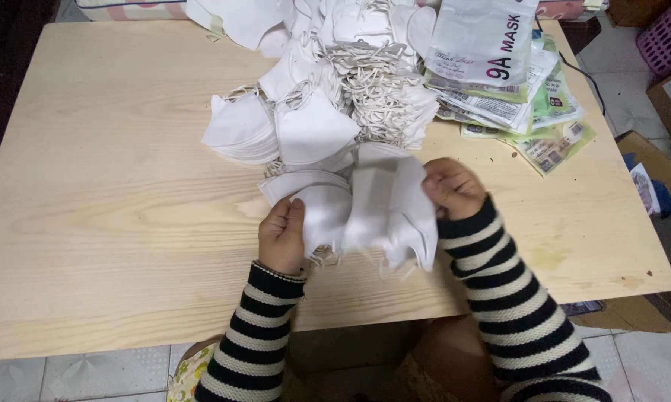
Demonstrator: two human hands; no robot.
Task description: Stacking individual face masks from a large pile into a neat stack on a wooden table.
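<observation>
A small stack of white folded face masks is held between both hands just above the pale wooden table. My left hand grips the stack's left end, fingers curled under it. My right hand pinches the right end, fingers closed on the fabric. Ear loops dangle below the stack. Both arms wear black-and-white striped sleeves.
A big heap of white masks with tangled elastic loops covers the table's far middle. Printed plastic mask pouches lie stacked at the far right. Cardboard boxes and a purple basket stand on the tiled floor to the right.
</observation>
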